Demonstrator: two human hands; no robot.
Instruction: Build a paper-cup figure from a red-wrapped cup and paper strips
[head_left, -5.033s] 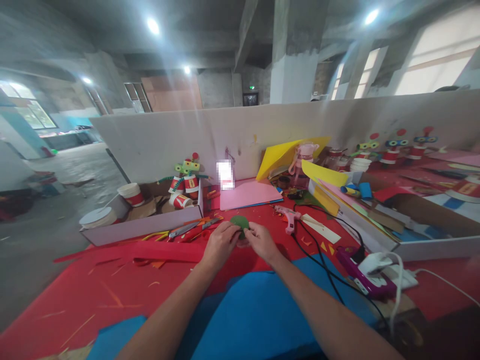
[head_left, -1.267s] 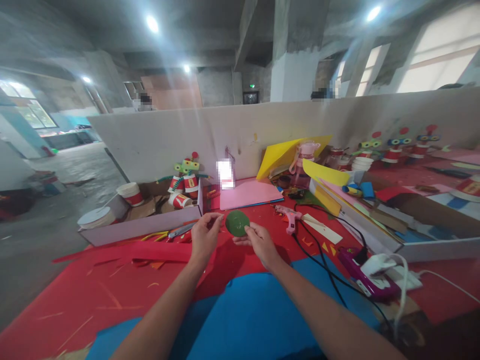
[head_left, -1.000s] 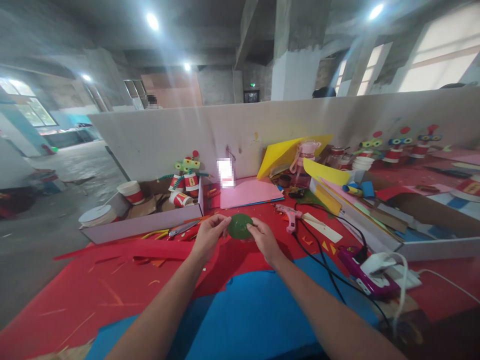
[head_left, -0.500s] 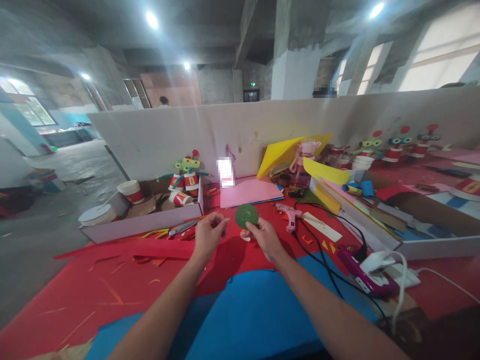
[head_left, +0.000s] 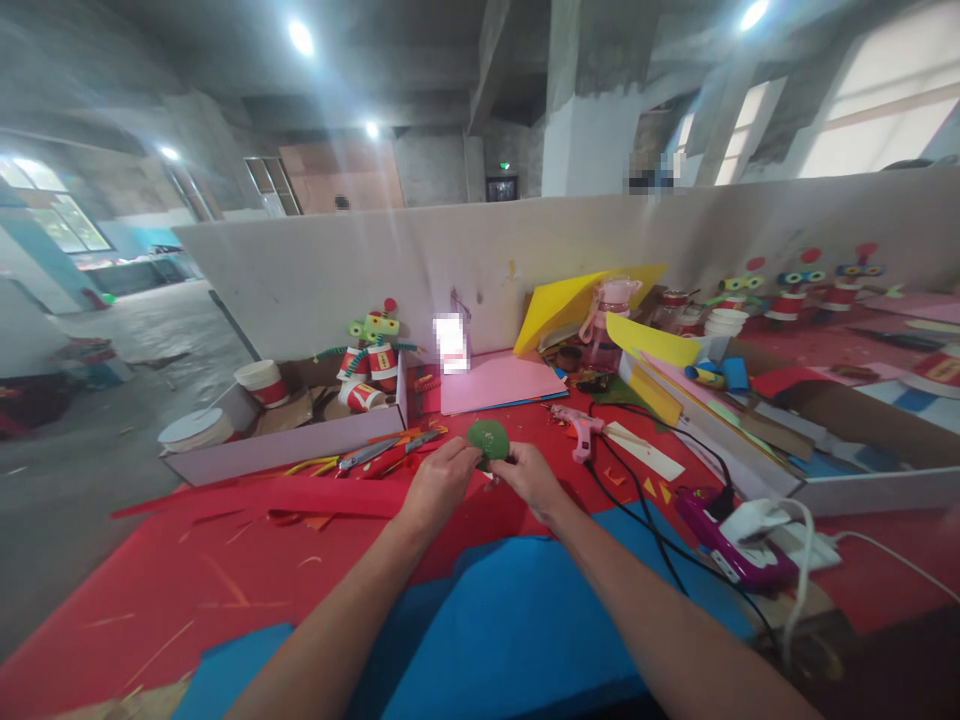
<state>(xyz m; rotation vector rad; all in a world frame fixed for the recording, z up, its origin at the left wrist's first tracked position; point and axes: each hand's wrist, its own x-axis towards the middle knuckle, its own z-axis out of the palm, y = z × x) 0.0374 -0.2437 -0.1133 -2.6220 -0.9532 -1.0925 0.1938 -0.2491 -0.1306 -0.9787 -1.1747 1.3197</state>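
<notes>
Green disc: cut round — no attachment seen.
Left hand, right hand: clamped on its near edge.
Glue gun: laid at right.

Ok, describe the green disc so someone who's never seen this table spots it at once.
Find the red table in front of the long pale partition. In mid-view, just nearer than the pink sheet, the left hand and right hand meet at the green disc. Unlike the green sheet beyond the pink glue gun, it is round and held in the fingers.
</notes>
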